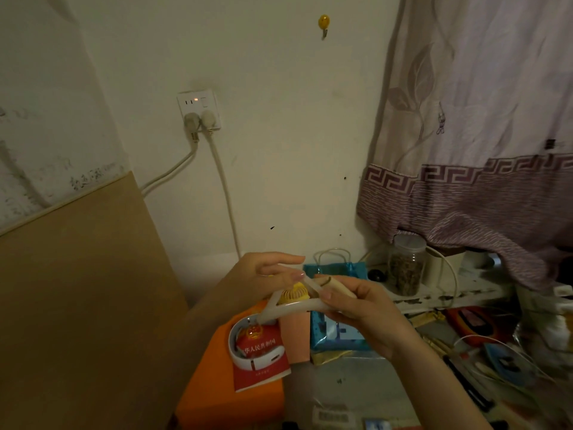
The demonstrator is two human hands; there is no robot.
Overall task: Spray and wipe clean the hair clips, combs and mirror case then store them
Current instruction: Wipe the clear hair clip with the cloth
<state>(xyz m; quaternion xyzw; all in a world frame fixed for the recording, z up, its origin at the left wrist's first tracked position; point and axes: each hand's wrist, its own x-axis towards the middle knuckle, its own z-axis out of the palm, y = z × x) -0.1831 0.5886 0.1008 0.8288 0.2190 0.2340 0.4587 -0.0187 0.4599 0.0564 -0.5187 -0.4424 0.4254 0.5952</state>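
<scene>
A white triangular hair clip (290, 307) is held up in front of me between both hands. My left hand (263, 273) pinches its upper left side with the thumb, the other fingers stretched out above it. My right hand (369, 311) grips its right end, and a beige stick-like piece (339, 286) pokes out over those fingers; I cannot tell what that piece is. A small yellow fan (296, 293) shows through the clip's opening, behind it. No combs, mirror case or spray bottle can be made out.
Below the hands lie an orange box (223, 389), a red booklet (263, 364) with a white neckband device (240, 356) on it, and a blue gift bag (338, 332). A glass jar (406, 265) stands on the shelf at right. Cables and clutter fill the lower right; a brown board (77, 305) leans at left.
</scene>
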